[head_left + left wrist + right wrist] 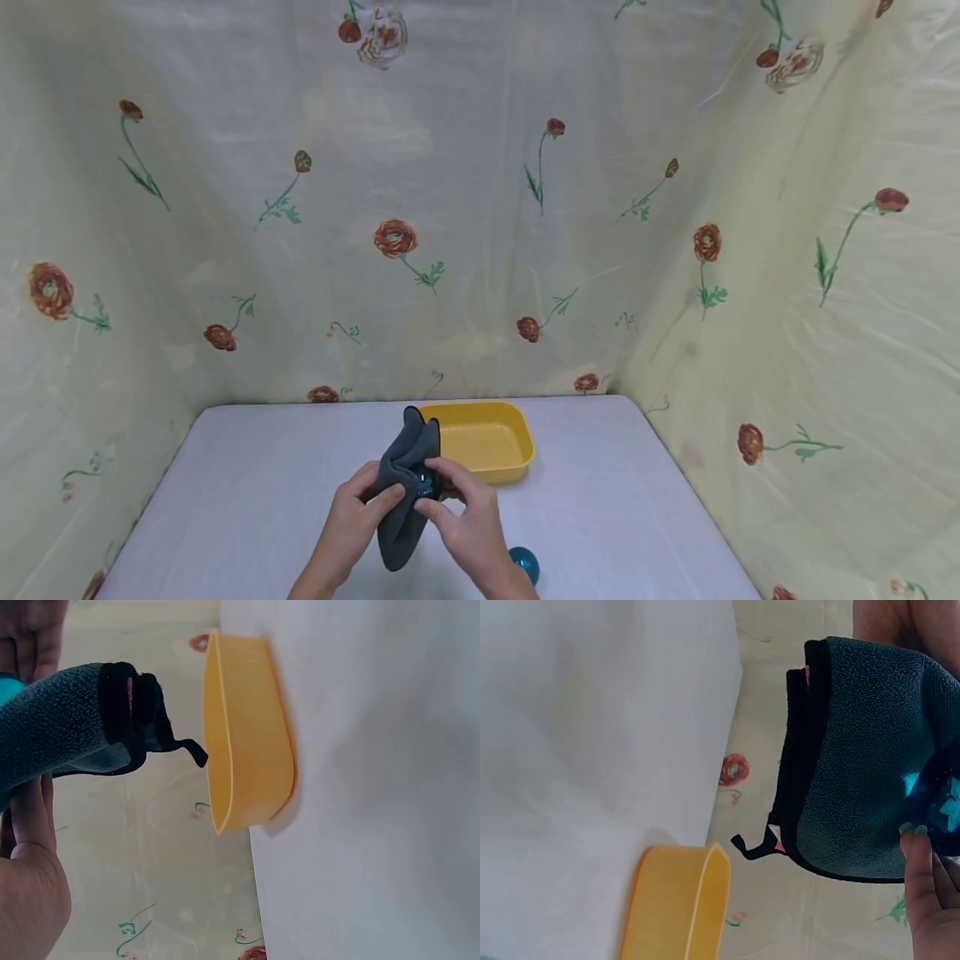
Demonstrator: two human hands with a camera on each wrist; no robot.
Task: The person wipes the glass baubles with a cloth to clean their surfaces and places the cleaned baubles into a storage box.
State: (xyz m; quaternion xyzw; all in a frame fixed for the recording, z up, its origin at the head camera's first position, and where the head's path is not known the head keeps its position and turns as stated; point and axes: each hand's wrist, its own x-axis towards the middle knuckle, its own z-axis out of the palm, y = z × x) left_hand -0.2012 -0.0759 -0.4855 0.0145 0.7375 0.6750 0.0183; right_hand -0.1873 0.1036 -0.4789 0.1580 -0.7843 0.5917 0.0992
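Note:
A folded dark grey cloth with black edging and a small loop is held above the table. My left hand grips it from the left, the thumb on its front. Against the cloth lies a shiny blue ball, pinched by the fingers and thumb of my right hand. In the left wrist view only a sliver of teal shows beside the cloth. A second shiny blue ball lies on the table by my right wrist, partly hidden by it.
A yellow plastic tub stands on the white-covered table behind the hands. The cloth overlaps its left side in the head view. Flower-printed curtains hang at the back and both sides of the table.

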